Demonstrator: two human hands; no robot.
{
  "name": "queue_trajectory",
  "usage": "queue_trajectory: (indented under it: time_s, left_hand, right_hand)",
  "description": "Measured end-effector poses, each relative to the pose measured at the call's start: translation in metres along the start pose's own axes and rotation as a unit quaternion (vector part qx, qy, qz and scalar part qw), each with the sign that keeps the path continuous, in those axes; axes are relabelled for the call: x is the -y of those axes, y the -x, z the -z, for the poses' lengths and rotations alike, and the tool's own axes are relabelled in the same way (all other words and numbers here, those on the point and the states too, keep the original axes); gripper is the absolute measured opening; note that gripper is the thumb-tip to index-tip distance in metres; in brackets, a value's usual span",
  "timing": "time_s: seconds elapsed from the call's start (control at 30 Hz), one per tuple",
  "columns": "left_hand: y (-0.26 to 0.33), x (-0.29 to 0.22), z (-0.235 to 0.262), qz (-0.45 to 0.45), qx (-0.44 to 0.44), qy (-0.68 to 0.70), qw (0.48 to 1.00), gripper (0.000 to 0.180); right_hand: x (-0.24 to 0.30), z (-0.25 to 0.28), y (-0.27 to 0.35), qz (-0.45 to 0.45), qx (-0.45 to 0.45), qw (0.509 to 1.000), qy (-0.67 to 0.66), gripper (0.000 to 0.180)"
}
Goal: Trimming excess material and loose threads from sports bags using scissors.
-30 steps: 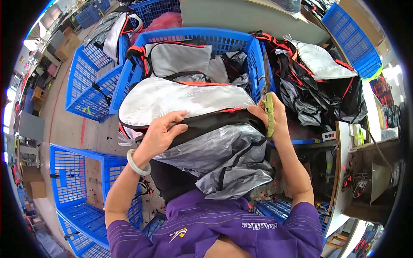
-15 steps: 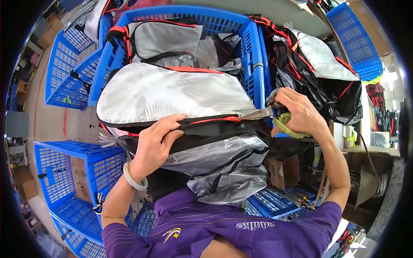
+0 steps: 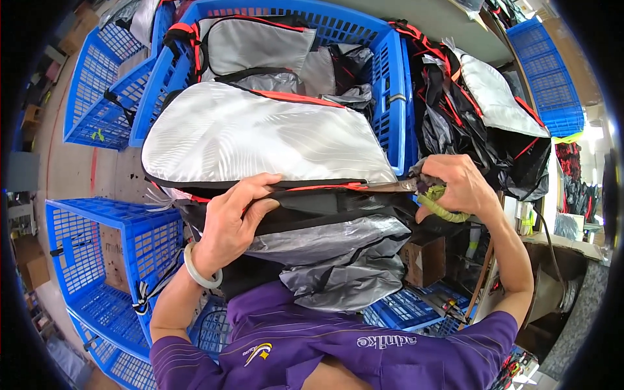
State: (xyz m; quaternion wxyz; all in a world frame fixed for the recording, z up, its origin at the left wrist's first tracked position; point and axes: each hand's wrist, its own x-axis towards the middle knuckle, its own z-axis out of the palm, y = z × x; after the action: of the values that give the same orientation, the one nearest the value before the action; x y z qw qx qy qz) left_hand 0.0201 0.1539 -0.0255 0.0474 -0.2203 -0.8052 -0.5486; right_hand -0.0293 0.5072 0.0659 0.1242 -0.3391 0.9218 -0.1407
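Note:
A bag [image 3: 260, 136] with a silvery white panel, black edging and red trim lies across the front of a large blue crate. Its silver lining [image 3: 344, 260] hangs in folds toward me. My left hand [image 3: 237, 218] pinches the black edge below the panel, thumb and fingers pressed together. In my right hand [image 3: 458, 188] is a pair of scissors [image 3: 393, 186] with green-wrapped handles. The blades point left and lie along the bag's edge, at the end of the red strip. Whether they cut anything cannot be seen.
The blue crate [image 3: 390, 97] behind holds more silver and black bags. Another such bag [image 3: 497, 97] lies to its right. Blue crates [image 3: 117, 260] stand at the left, and a cardboard box [image 3: 426, 260] sits below my right hand.
The scissors' blades now lie closer along the bag's edge, and my right hand is slightly lower and further right. My left hand keeps its pinch.

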Motion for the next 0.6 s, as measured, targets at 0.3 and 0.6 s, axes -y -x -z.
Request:
queue_trajectory:
  time_s: [0.3, 0.6]
  left_hand:
    - [-0.004, -0.008, -0.008, -0.021, -0.054, -0.058, 0.997, 0.018]
    - [-0.005, 0.011, -0.011, -0.058, -0.125, -0.170, 0.976, 0.021]
  right_hand:
    - [0.003, -0.003, -0.029, -0.050, 0.006, 0.990, -0.135, 0.055]
    - [0.015, -0.020, -0.101, 0.005, 0.090, 0.988, -0.121, 0.061]
